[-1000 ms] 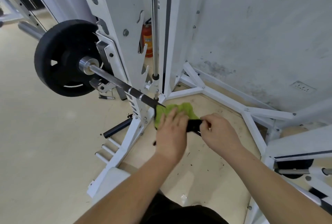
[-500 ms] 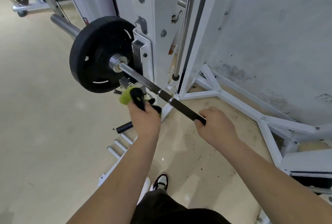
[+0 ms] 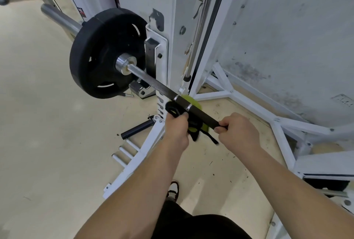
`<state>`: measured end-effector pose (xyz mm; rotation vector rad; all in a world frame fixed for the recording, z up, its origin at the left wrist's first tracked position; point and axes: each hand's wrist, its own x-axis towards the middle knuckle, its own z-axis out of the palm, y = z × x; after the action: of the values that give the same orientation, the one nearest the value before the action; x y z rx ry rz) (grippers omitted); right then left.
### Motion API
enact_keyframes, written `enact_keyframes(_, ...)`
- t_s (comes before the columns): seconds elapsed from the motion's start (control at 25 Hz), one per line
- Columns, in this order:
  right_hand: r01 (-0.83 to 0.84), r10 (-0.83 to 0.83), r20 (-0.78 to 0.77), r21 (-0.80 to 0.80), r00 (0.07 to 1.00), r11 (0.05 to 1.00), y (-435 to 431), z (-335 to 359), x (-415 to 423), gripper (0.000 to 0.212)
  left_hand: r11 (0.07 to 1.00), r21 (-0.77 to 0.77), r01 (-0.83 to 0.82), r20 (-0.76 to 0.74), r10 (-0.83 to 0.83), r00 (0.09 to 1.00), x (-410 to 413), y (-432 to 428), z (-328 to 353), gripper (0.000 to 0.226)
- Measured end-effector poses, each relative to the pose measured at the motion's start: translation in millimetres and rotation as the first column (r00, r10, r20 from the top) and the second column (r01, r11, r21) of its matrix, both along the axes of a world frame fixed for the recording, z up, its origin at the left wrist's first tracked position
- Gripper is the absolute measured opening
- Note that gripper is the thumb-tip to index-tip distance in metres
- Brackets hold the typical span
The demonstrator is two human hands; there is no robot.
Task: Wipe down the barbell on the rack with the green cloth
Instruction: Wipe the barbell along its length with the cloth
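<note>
The barbell [image 3: 153, 82] rests on the white rack [image 3: 173, 18] and slants from upper left down to lower right. A black weight plate [image 3: 95, 56] sits on its left end. My right hand [image 3: 238, 132] is closed around the dark part of the bar at its near end. My left hand [image 3: 176, 130] is just left of it, under the bar, gripping the bunched green cloth [image 3: 191, 100] together with a black strap [image 3: 172, 111]. The cloth shows behind and below the bar and touches it. Most of the cloth is hidden by my hand and the bar.
The rack's white base struts [image 3: 249, 102] spread across the floor below the bar. A black peg [image 3: 138, 129] and short white pegs [image 3: 124, 152] stick out low on the left. A stained wall [image 3: 287, 37] stands at right. My shoe [image 3: 173, 190] is beneath my arms.
My left hand has slid with the cloth from near the plate down the bar, close to my right hand. The right hand keeps its grip. The view has come nearer.
</note>
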<state>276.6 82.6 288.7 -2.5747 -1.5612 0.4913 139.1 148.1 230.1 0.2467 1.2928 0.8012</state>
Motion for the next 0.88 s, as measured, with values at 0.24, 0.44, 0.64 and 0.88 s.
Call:
enact_keyframes(0.24,-0.008,0.009,0.052,-0.021,0.999,1.000,1.9,-1.4,1.1,0.014,0.935,0.093,0.342,-0.123,-0.330,0.936,19.2,-55.1,9.1,0.026)
enact_keyframes(0.44,0.007,-0.008,-0.034,-0.017,0.999,1.000,-0.6,-0.1,4.8,0.017,0.982,0.172,0.076,-0.437,0.007,0.899,-8.8,-13.1,32.3,0.018)
enact_keyframes(0.64,-0.001,0.001,-0.041,-0.012,0.999,1.000,-0.9,0.3,3.5,0.014,0.957,0.198,0.214,-0.497,-0.090,0.863,-2.6,-23.3,46.8,0.024)
enact_keyframes(0.88,0.020,-0.010,-0.271,0.036,0.963,0.999,-23.7,15.8,22.5,0.025,0.823,0.256,0.507,-0.524,-0.322,0.788,6.4,-76.3,59.1,0.007)
